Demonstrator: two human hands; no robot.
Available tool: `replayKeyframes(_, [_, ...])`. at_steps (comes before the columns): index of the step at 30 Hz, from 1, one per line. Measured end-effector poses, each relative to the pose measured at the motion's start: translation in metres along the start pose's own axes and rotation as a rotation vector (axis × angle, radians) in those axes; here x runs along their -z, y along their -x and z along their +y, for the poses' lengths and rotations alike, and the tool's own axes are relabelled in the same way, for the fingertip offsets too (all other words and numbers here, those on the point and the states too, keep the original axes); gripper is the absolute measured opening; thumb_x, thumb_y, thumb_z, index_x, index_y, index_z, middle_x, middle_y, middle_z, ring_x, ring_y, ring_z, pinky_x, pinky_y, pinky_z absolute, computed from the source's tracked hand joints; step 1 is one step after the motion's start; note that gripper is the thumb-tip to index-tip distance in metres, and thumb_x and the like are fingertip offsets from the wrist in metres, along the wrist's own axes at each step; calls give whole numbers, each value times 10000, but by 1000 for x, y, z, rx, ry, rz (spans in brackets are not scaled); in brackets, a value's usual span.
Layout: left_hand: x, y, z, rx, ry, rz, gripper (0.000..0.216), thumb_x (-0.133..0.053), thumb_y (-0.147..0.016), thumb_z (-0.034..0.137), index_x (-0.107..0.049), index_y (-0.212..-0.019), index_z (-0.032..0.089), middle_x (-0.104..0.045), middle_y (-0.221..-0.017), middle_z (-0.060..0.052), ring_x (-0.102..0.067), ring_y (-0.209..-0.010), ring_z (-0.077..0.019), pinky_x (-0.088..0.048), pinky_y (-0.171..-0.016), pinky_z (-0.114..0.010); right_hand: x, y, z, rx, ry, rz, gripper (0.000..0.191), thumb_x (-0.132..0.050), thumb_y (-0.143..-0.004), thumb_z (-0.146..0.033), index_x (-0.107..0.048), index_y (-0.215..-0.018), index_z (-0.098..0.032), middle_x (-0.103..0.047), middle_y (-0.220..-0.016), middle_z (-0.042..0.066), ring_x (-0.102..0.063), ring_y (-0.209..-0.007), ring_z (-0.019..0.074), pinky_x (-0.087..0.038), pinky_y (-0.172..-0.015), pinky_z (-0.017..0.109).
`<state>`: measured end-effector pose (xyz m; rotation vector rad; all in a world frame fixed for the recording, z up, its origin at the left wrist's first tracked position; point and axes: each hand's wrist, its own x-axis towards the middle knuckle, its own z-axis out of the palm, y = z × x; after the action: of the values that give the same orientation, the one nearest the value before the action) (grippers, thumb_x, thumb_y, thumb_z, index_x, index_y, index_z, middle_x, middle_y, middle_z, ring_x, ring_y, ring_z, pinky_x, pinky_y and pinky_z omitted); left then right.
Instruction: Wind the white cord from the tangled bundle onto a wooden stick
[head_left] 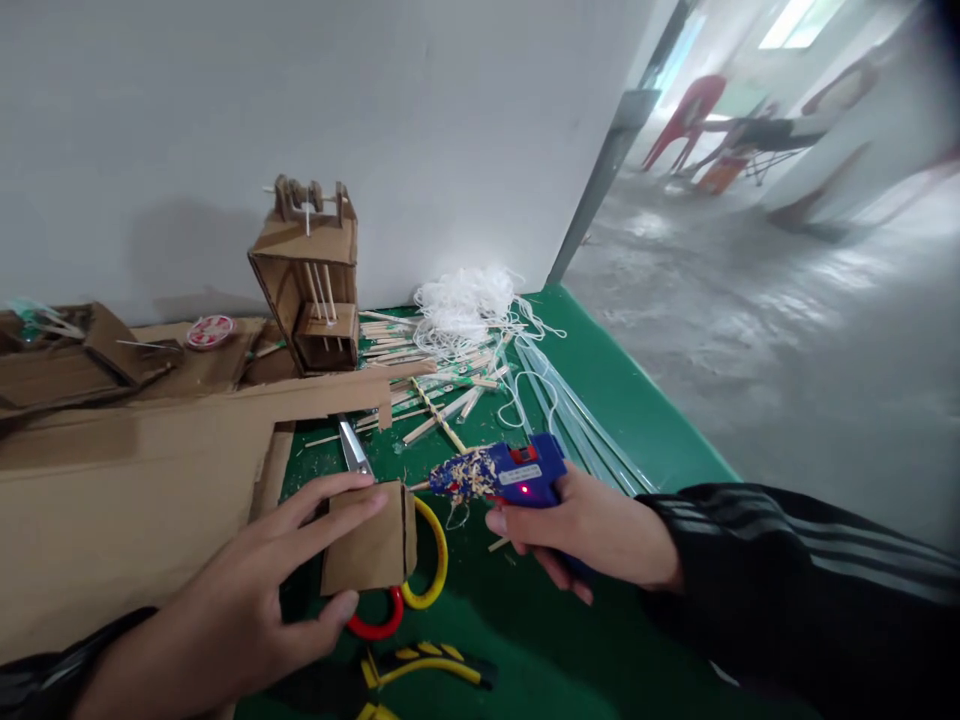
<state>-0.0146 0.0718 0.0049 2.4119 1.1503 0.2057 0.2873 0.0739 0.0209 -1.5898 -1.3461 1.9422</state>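
Note:
My left hand [247, 590] grips a small folded cardboard piece [371, 545] between thumb and fingers, just above the green table [637, 420]. My right hand [592, 530] is closed around a blue hot glue gun [510, 478] with a red light lit; its nozzle, crusted with debris, points left toward the cardboard piece's upper right edge. Scissors [405, 560] with yellow and red handles lie under the cardboard piece, blades pointing away.
A tall cardboard model [311, 275] with wooden sticks stands by the white wall. Large cardboard sheets [127, 470] cover the left. Wooden sticks [427, 390], a white string tangle [469, 305] and clear rods [577, 430] lie behind. Yellow-black pliers [420, 665] lie near me.

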Motion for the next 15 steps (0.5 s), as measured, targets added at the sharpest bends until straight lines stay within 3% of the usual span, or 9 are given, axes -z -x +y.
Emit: replayKeyframes(15, [0, 2, -1, -62, -84, 36, 752, -610, -806, 188, -314, -1476, 357, -401, -1508, -16, -499, -1306, -253, -435, -1080, -345, -5, -5, 0, -72, 26, 39, 349, -670, -769, -420, -469, -593, -195, -479, -361, -75, -409, -268, 49, -361, -281, 144])
